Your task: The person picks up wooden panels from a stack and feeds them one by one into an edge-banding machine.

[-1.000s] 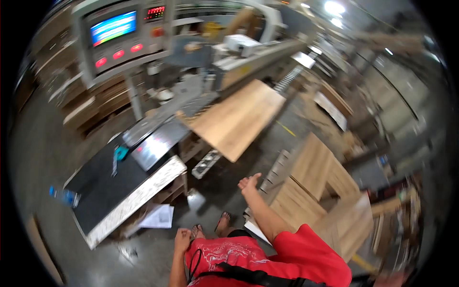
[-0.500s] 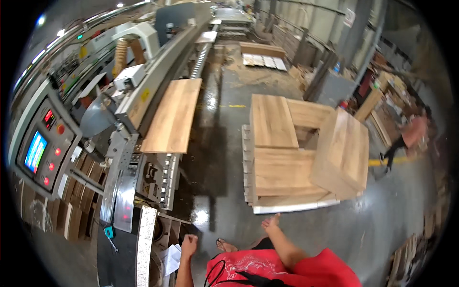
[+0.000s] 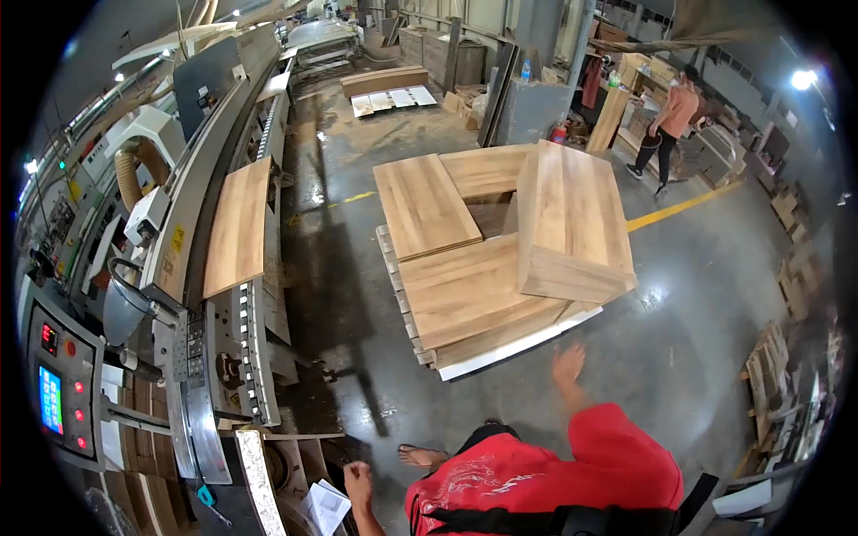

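Note:
My right hand (image 3: 568, 364) hangs open, fingers spread, just off the near right corner of a pallet stack of wood-grain panels (image 3: 460, 290). It touches nothing. My left hand (image 3: 358, 482) is low beside the machine's near end, its fingers curled and nothing visible in them. White papers (image 3: 327, 507) lie close to it. Another pile of panels (image 3: 581, 205) sits askew on the right of the stack, and a white sheet (image 3: 509, 350) shows along the near bottom edge. A single wood-grain panel (image 3: 239, 228) lies along the side of the long machine (image 3: 201, 152) on my left.
A control panel (image 3: 63, 380) with a lit screen and red buttons stands at the left. Beyond the stack are a fire extinguisher (image 3: 559, 133) and another person (image 3: 675, 116). More boards (image 3: 389, 82) lie farther back. A wooden pallet (image 3: 769, 380) leans at the right.
My view has swung right, so the machine and panel stack sit farther left. My right hand has moved right, away from the stack's front edge. The other person shows more fully.

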`<state>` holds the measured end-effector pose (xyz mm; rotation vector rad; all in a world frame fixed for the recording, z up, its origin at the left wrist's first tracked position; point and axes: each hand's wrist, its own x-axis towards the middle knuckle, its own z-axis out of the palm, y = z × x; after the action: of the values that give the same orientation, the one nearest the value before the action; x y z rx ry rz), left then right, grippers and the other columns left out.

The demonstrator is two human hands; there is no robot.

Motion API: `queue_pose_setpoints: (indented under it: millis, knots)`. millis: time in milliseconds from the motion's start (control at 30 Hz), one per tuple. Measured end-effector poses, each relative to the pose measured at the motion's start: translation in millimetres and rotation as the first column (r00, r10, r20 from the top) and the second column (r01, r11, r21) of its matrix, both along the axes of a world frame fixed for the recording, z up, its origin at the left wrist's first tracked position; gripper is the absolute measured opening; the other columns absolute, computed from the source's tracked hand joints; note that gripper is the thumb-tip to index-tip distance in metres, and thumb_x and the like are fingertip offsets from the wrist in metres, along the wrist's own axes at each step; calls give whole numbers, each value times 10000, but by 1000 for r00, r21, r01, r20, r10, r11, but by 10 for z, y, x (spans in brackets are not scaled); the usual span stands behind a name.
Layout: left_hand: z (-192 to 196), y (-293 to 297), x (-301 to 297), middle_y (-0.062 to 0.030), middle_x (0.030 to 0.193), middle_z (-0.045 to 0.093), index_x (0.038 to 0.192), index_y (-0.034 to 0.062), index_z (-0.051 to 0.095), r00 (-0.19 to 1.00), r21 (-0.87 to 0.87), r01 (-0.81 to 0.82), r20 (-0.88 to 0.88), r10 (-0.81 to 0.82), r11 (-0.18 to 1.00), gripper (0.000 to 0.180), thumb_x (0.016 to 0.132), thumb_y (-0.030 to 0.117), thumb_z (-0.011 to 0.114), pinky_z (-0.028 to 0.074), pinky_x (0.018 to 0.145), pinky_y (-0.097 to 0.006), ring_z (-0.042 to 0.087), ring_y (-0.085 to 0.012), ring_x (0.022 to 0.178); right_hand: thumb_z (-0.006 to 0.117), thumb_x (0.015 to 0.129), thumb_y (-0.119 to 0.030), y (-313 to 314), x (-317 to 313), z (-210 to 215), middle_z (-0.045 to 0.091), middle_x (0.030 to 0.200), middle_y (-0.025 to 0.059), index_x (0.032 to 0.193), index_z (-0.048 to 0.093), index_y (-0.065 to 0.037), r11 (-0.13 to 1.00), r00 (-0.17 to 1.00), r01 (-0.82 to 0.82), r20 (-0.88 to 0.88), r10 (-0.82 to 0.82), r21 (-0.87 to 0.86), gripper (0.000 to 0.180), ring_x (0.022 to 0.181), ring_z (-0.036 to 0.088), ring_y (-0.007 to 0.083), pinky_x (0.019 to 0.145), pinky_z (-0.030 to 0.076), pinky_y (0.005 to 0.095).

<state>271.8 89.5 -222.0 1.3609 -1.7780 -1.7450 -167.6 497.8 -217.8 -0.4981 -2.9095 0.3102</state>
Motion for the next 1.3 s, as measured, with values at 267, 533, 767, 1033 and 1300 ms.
queue_pose_setpoints:
  millis: [267,533,767,1033,1300]
  knots:
    - [-54,1321,679,-33,689,571,889,34,530,902,-20,31,431,-19,999,210,866,234,588,404,422,-255,518,-104,527,723,705,-248,409,-2113,1178,300,1442,124,1372,306,-32,871,902,-381,-84,424,309,816,1365,204,282,1097,218,424]
    - [425,1662,-283,-76,827,623,989,-28,545,820,120,410,386,-423,904,359,889,317,560,469,708,-286,582,-147,766,527,788,-140,569,-2531,573,477,1281,101,1188,519,-25,783,774,-438,-257,579,442,416,1213,411,264,975,350,379]
    - [1001,2251,-2615,-88,955,640,1055,1,541,782,2,618,106,-615,786,310,925,282,523,460,743,-294,600,-158,850,551,726,-140,776,-2471,694,591,1082,135,1007,603,-31,632,632,-558,-218,744,538,306,959,560,249,804,448,351]
    - [1548,3223,-3493,-107,1123,607,1169,48,458,624,271,779,-241,-743,566,359,944,325,489,441,848,-345,585,-202,997,544,713,-138,884,-2262,754,582,988,94,934,607,-52,607,528,-612,-310,791,507,245,867,556,232,742,444,360]
    - [1103,3207,-3538,-106,1207,571,1161,62,465,741,594,638,-301,-600,490,399,941,395,468,427,897,-371,556,-228,1067,556,705,-175,867,-1288,802,569,1005,60,935,622,-98,549,461,-746,-303,834,377,252,865,537,232,749,418,410]
